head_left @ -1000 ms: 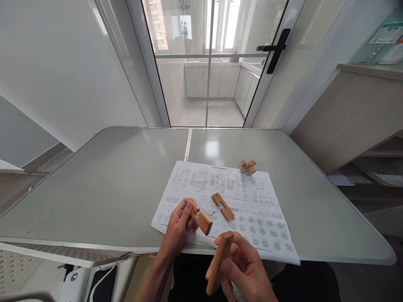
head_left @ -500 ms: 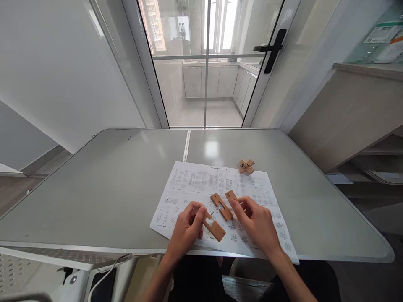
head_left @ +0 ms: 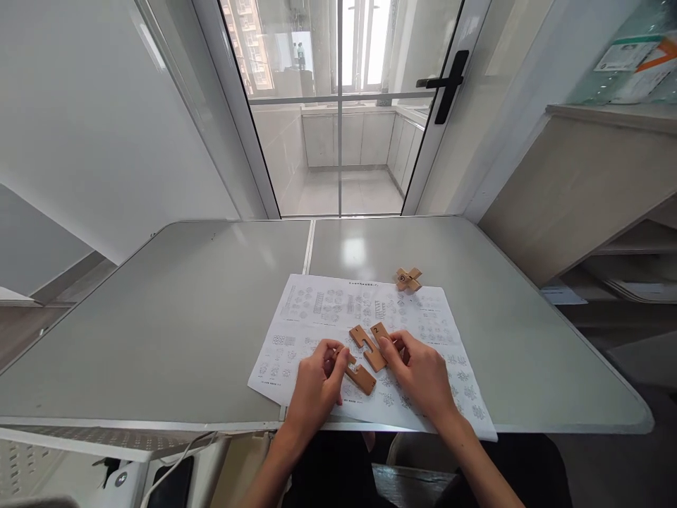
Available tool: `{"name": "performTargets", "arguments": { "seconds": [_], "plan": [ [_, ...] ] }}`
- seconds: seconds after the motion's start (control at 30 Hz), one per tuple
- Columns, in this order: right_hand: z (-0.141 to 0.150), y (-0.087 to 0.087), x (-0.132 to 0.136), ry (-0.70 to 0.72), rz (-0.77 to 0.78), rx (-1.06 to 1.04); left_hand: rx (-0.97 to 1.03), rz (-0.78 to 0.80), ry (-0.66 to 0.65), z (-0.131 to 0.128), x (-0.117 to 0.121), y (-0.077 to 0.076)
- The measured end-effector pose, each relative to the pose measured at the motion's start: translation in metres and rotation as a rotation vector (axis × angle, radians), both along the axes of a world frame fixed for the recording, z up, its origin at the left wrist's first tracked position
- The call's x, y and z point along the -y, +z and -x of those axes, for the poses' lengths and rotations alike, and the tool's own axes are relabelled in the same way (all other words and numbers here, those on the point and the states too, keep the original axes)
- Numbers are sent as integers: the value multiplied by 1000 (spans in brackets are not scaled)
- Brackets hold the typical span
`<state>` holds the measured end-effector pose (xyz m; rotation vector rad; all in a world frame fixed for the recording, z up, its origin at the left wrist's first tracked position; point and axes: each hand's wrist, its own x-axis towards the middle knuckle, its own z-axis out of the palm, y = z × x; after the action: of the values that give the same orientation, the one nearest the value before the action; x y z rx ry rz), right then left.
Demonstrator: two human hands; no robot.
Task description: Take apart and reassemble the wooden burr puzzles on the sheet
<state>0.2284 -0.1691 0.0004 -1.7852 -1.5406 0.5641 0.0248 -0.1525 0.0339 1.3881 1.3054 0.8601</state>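
Observation:
My left hand [head_left: 317,377] pinches the upper end of a notched wooden puzzle piece [head_left: 362,379], which slants down to the right over a printed instruction sheet [head_left: 301,339]. In my right hand [head_left: 423,370] is a wooden puzzle piece marked 2 [head_left: 379,330]; the fingers cover its lower part. Between the hands a third notched wooden piece [head_left: 374,358] lies on the sheet, close beside the piece marked 2. At the sheet's far edge sits an assembled cross-shaped wooden puzzle [head_left: 408,279].
The grey table [head_left: 159,331] has a light seam down its middle. Beyond its far edge stands a glass door with a black handle [head_left: 449,86]. A wooden shelf [head_left: 587,176] is at the right. Below left, a white cable [head_left: 172,469] crosses a dark phone-like object [head_left: 172,487].
The piece in my left hand has turned flatter and moved slightly up, nearer the sheet. My right hand has brought the piece marked 2 closer to the lying piece. The view has shifted slightly.

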Motion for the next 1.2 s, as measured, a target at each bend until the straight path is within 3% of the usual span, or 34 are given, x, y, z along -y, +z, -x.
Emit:
{"name": "performTargets", "arguments": {
  "seconds": [0.2,0.47,0.67,0.97,1.2],
  "plan": [
    [-1,-4,0,17,-37,5,-125,-112,5,-9,-19,-1],
    [-2,-4,0,27,-73,3,-490,-156,-61,-18,-32,-1],
    [-2,-3,-1,37,-98,-37,-490,-202,-64,-20,-26,0],
    [-5,-4,-4,1,-102,-118,-610,-710,-282,-41,-6,-20],
    [-6,-3,-3,-51,-98,-180,-756,-724,-435,-48,-17,-36]
  ]
}}
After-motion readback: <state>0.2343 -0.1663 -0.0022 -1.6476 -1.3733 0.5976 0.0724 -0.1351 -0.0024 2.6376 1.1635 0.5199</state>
